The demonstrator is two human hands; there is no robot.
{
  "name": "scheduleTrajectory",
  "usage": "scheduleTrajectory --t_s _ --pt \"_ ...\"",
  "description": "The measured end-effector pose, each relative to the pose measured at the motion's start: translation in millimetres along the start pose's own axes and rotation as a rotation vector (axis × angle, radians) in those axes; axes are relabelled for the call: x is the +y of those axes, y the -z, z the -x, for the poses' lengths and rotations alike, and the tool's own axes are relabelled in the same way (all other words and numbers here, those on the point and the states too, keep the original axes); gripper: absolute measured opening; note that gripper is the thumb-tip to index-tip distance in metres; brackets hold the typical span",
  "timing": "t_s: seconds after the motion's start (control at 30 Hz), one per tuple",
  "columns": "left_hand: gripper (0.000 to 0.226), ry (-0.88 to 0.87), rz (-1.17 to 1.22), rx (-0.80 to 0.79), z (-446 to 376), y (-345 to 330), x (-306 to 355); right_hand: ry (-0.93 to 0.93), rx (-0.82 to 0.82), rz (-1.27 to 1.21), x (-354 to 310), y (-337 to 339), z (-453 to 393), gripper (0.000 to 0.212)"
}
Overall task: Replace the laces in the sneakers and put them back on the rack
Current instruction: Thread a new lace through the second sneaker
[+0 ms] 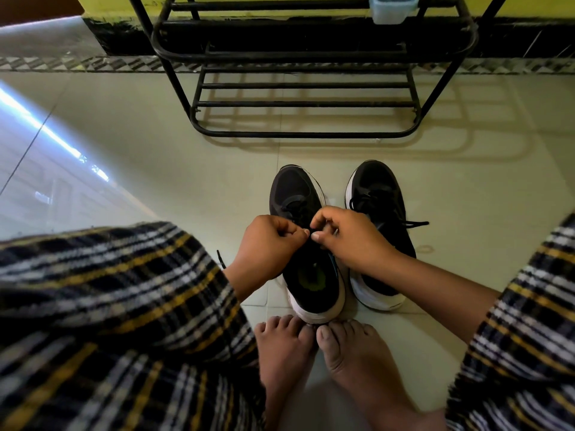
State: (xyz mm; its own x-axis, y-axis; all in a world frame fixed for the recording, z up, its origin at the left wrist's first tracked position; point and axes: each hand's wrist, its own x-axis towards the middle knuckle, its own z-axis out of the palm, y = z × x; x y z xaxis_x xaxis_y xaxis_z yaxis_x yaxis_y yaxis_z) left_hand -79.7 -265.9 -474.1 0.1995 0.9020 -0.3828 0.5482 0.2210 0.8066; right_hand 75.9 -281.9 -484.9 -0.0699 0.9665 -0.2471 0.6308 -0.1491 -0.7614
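Pale floor tiles carry both sneakers, toes toward the rack (pixel 298 88). Your left hand (pixel 267 244) and right hand (pixel 348 234) both pinch the black lace (pixel 312 229) over the left sneaker (pixel 306 275), whose long axis runs away from you. The right sneaker (pixel 378 188) sits just beside it.

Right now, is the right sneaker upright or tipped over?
Upright: the right sneaker stands on its white sole on the floor, opening facing up.
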Motion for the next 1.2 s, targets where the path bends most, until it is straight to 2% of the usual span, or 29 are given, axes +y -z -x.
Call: scheduleTrajectory --t_s 0.13,0.27,0.37,0.47,0.63,0.83,0.97,1.2 --pt "0.023 -0.022 -0.020 0.006 -2.9 -1.0 -1.2 -0.014 0.049 -0.055 -0.8 -3.5 -3.5 0.011" --pt "0.009 -0.066 -0.120 0.003 0.4 -0.5 -6.0 -0.013 0.081 -0.093 1.2 -2.7 -1.3 0.009" --pt "0.031 -0.133 -0.362 -0.029 4.3 4.4 -11.2 -0.062 0.087 -0.142 4.8 -2.2 1.0 0.009" --pt "0.041 -0.066 -0.538 -0.096 5.3 10.2 -15.3 -0.112 0.082 -0.191 7.3 -1.2 1.6 0.009" --pt "0.018 -0.064 -0.581 -0.180 2.0 16.8 -11.6 -0.129 0.118 -0.236 5.8 1.5 1.7 0.011" --pt "0.004 -0.284 -0.470 0.094 0.7 33.8 7.0 -0.051 0.197 -0.199 2.1 10.2 2.0 0.014" --pt "0.004 -0.350 -0.398 0.216 -1.7 41.8 14.4 0.002 0.174 -0.145 -3.0 16.4 2.0 0.012" --pt "0.003 -0.372 -0.424 0.205 -3.1 38.9 7.8 0.097 0.169 -0.136 -12.9 29.5 2.9 0.016"
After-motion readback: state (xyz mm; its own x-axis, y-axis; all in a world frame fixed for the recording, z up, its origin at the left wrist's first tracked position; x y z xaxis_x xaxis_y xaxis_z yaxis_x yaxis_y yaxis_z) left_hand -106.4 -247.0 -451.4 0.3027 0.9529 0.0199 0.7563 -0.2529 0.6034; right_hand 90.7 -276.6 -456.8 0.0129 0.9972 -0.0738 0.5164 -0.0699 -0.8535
